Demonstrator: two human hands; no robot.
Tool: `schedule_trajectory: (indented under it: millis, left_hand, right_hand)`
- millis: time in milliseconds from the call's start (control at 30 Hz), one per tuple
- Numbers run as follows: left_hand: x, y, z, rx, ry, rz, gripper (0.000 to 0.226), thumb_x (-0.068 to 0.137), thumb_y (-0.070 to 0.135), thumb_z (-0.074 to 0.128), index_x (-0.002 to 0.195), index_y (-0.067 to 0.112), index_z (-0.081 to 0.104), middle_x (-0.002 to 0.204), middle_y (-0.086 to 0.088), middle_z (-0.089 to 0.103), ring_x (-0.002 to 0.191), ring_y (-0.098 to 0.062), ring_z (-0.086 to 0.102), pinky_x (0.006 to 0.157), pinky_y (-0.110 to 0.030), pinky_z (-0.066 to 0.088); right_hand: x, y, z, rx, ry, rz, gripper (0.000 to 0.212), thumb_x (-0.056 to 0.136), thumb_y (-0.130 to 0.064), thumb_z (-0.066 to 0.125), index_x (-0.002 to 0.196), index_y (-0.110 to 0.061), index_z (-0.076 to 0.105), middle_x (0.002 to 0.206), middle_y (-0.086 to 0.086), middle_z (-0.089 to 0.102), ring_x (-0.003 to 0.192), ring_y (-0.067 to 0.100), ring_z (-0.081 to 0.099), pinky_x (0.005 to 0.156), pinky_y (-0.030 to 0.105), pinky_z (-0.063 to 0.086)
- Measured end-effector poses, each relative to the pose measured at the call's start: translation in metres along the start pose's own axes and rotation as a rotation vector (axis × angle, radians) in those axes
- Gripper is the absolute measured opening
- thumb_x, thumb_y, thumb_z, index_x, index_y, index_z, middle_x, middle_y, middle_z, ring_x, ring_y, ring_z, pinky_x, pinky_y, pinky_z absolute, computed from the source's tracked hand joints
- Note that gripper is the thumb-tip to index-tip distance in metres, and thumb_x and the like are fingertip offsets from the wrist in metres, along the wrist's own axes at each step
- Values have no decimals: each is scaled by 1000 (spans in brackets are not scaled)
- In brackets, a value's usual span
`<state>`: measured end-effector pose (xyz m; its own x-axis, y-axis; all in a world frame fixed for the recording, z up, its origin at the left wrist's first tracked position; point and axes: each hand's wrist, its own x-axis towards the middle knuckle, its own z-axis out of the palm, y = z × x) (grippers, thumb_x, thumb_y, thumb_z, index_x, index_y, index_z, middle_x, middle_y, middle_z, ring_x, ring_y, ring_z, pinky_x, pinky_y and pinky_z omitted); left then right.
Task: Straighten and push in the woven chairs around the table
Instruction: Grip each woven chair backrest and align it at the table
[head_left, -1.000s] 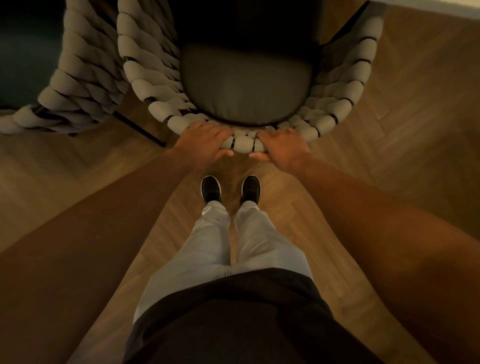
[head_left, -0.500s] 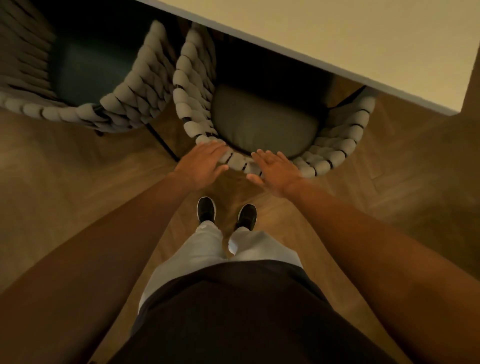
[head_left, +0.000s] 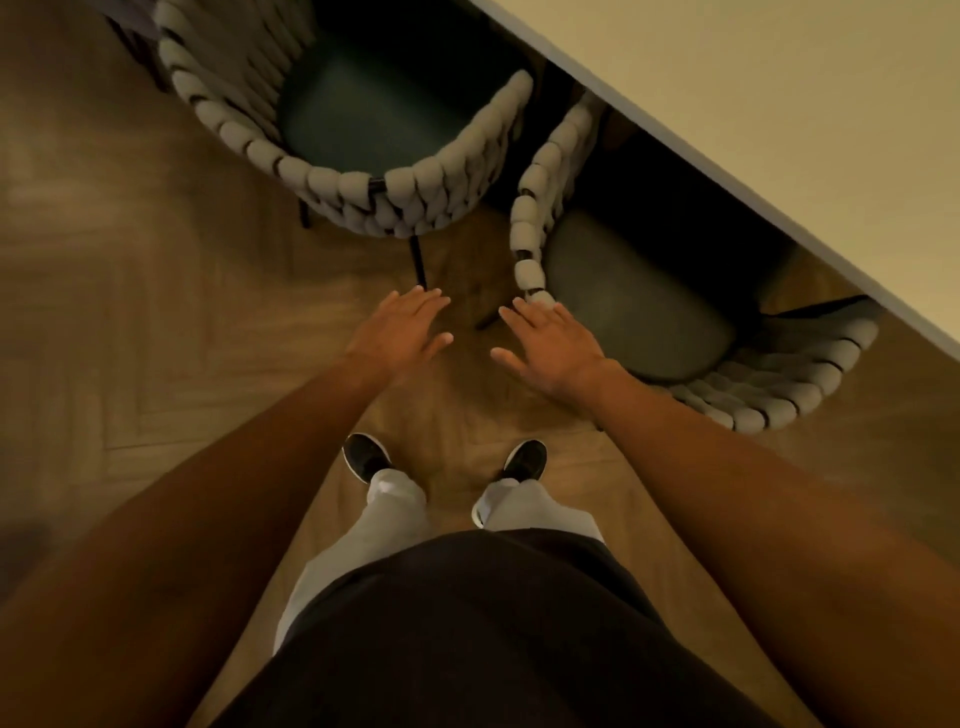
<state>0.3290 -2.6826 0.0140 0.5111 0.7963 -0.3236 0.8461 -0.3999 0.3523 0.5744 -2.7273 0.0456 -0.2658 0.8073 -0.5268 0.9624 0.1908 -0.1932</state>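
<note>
Both hands were flat and released, fingers straight, holding nothing. The left hand (head_left: 399, 327) hung over the herringbone wooden floor (head_left: 130, 312), apart from either chair. The right hand (head_left: 548, 340) lay just beside the rim of the right grey rope-woven chair with a dark seat cushion (head_left: 789, 384); contact could not be judged. That chair sat partly under the pale cream table (head_left: 779, 104). A second grey rope-woven chair (head_left: 395, 202) stood to its left, near the table edge. Black shoes (head_left: 366, 457) stood apart on the floor.

Herringbone wood floor (head_left: 156, 332), black shoes (head_left: 366, 457)
</note>
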Motion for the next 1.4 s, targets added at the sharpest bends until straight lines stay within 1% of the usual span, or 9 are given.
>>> schedule_trajectory:
  millis: [133, 333, 567, 667, 800, 1033, 1133, 1267, 1400]
  left_hand:
    - [-32, -65, -11, -36, -4, -42, 59, 103, 44, 48, 154, 16, 36, 161, -7, 34, 152, -25, 25, 123, -46, 17]
    - [-67, -161, -36, -69, 7, -123, 57, 103, 41, 48, 155, 18, 35, 163, -5, 31, 153, -24, 22, 123, -44, 12]
    - [-87, -230, -62, -65, 14, -195, 60, 105, 43, 44, 157, 17, 29, 165, -4, 27, 153, -23, 19, 124, -41, 11]
    - [-87, -250, -70, -75, -5, -201, 60, 105, 43, 43, 157, 17, 28, 165, -4, 25, 154, -22, 17, 125, -41, 12]
    - [-72, -278, -84, -59, -33, -211, 59, 106, 42, 41, 158, 16, 27, 166, -4, 23, 154, -23, 16, 125, -40, 12]
    - [8, -337, -131, -18, -35, -156, 60, 106, 43, 39, 159, 18, 25, 166, -3, 22, 154, -21, 16, 125, -41, 14]
    - [47, -361, -154, 2, -14, -105, 60, 105, 43, 40, 158, 17, 26, 165, -4, 24, 154, -23, 17, 125, -43, 15]
    - [91, -391, -178, 75, -27, -50, 60, 104, 44, 41, 157, 17, 27, 163, -7, 27, 153, -26, 20, 125, -46, 18]
    - [121, -408, -190, 131, -71, 39, 60, 105, 44, 41, 157, 19, 26, 167, -8, 18, 155, -25, 12, 126, -45, 12]
  right_hand:
    - [37, -58, -6, 3, -29, -36, 68, 105, -60, 23, 162, -23, 15, 169, 4, 12, 155, 24, 10, 125, 44, 7]
    - [104, -149, -16, -10, -28, -74, 71, 103, -63, 22, 161, -23, 16, 168, 5, 15, 155, 25, 13, 124, 45, 8]
    - [163, -219, -41, 8, -41, -97, 68, 105, -58, 27, 161, -21, 17, 168, 6, 16, 154, 26, 14, 125, 47, 10]
    - [184, -232, -56, -4, -63, -118, 66, 106, -55, 26, 162, -20, 15, 169, 7, 13, 155, 26, 11, 126, 47, 9]
    - [219, -241, -77, 8, -24, -140, 65, 107, -53, 29, 161, -18, 17, 168, 8, 15, 155, 27, 11, 126, 48, 11]
    - [308, -238, -115, 24, 40, -130, 67, 105, -53, 34, 160, -18, 19, 168, 8, 15, 154, 26, 15, 125, 47, 17]
    - [343, -235, -130, 52, 2, -100, 67, 106, -52, 33, 161, -18, 16, 169, 9, 12, 155, 28, 12, 125, 47, 14]
    - [378, -234, -144, 65, -61, -95, 68, 105, -53, 34, 161, -18, 16, 169, 9, 12, 154, 29, 13, 124, 47, 15]
    - [398, -235, -146, 112, -100, -75, 69, 105, -55, 35, 161, -18, 18, 168, 9, 14, 154, 28, 15, 123, 47, 18]
